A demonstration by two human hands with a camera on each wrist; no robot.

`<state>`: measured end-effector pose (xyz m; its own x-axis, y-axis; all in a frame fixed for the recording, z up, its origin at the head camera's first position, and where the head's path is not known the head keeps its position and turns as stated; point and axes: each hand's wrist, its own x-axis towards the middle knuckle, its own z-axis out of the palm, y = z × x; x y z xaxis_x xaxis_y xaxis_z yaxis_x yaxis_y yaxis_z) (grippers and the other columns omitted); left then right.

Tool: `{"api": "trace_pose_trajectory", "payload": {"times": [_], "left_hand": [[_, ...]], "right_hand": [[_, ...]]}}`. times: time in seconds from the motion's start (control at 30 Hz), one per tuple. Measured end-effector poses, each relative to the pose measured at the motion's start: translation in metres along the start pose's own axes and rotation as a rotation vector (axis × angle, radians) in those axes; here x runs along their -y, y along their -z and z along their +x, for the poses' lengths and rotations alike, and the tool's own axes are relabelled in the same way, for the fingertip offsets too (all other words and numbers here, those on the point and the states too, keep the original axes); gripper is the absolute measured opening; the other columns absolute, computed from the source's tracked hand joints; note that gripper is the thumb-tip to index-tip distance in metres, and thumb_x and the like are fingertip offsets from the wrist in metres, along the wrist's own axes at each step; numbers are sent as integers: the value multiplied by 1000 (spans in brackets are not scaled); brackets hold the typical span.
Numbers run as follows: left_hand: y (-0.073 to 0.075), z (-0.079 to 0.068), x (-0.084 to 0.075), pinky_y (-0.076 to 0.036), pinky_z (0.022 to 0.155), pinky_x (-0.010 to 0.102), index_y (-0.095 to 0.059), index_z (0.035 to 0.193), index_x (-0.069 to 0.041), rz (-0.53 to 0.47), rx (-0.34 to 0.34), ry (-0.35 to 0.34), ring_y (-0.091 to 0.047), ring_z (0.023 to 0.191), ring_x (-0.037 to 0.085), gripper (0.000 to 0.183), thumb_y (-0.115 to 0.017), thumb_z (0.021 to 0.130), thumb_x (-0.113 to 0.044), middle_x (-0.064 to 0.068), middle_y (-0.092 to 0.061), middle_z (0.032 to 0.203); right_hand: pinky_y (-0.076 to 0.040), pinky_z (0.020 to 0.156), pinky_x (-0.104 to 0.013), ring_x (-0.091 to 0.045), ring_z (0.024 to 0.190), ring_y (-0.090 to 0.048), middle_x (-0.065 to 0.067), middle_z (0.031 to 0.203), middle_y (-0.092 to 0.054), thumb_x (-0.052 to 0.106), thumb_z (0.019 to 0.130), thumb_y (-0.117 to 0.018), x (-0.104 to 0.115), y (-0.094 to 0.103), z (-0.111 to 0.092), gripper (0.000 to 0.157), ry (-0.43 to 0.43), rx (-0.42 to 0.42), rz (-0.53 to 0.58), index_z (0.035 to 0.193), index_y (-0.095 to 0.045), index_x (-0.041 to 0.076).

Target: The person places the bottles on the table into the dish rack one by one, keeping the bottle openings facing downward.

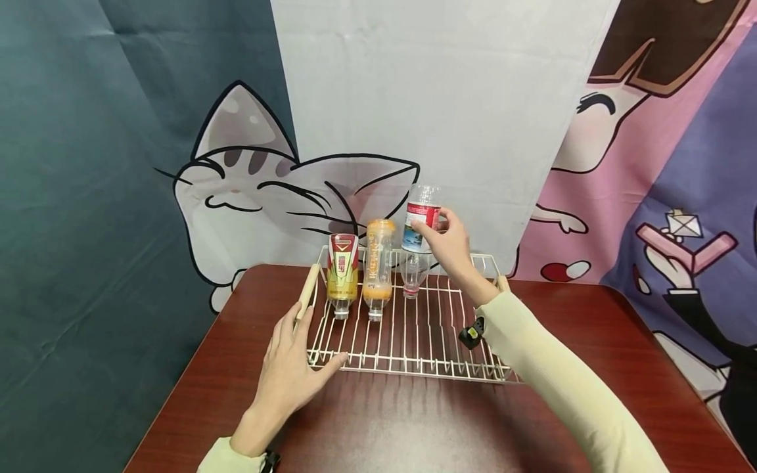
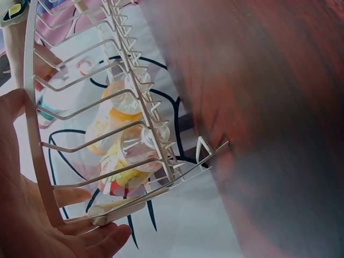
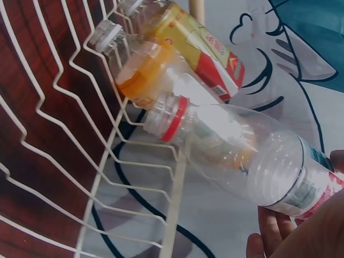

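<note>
A clear plastic bottle (image 1: 416,266) with a red, white and blue label is held neck-down by my right hand (image 1: 451,244). Fingers and thumb grip it around the label; its red-ringed neck (image 3: 174,118) is near the rack's back rail, and whether they touch I cannot tell. My left hand (image 1: 290,368) rests at the front left corner of the white wire rack (image 1: 414,376), fingers nearly straight along the wooden handle (image 1: 308,289), thumb at the front rail. Two bottles stand neck-down in the rack: one with a red-and-gold label (image 1: 342,269), one clear with orange parts (image 1: 378,263).
The rack stands on a reddish-brown table (image 1: 568,394). Behind it hangs a backdrop cloth (image 1: 473,98) with a cartoon cat. A second wooden handle (image 1: 503,284) is at the rack's right side, close to my right forearm.
</note>
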<state>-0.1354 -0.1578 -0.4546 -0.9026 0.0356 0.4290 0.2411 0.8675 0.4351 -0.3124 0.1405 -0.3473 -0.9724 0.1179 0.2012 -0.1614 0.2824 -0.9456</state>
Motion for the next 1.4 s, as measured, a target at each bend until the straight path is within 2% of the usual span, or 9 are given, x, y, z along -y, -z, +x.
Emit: {"api": "trace_pose_trajectory", "payload": {"times": [0.27,0.43,0.6,0.97,1.4], "left_hand": [[1,0,-1,-48,109,70,-49,163,1,-7,1,0,-43,151,45,108,-87,85,-62,22,-40,169],[1,0,-1,-49,107,70,-51,162,2,-6,-8,0,-45,150,45,107,-87,84,-62,22,-41,168],[1,-1,-1,-51,105,70,-51,162,2,-7,-3,9,-44,150,44,107,-87,84,-62,21,-41,168],[1,0,0,-52,103,70,-51,162,1,-7,-5,7,-45,150,45,107,-88,84,-63,20,-41,168],[1,0,0,-49,108,69,-51,162,1,-4,-2,6,-44,150,44,108,-88,84,-63,21,-41,168]], "right_hand": [[-44,76,-33,-19,90,-51,-7,105,-56,34,102,-79,-13,-5,-4,54,-67,66,-80,142,-61,3],[-50,85,-36,-24,102,-59,-14,125,-64,38,103,-78,-16,-5,-7,63,-129,133,-102,150,-55,4],[-52,97,-44,-31,118,-60,-18,142,-61,42,103,-78,-19,-5,-9,72,-166,174,-149,158,-51,4],[-51,106,-52,-36,123,-60,-21,140,-63,36,103,-76,-25,-6,-11,64,-168,210,-175,152,-53,0],[-45,120,-56,-42,142,-54,-25,158,-53,38,104,-76,-36,-5,-4,76,-250,240,-144,161,-44,-1]]}}
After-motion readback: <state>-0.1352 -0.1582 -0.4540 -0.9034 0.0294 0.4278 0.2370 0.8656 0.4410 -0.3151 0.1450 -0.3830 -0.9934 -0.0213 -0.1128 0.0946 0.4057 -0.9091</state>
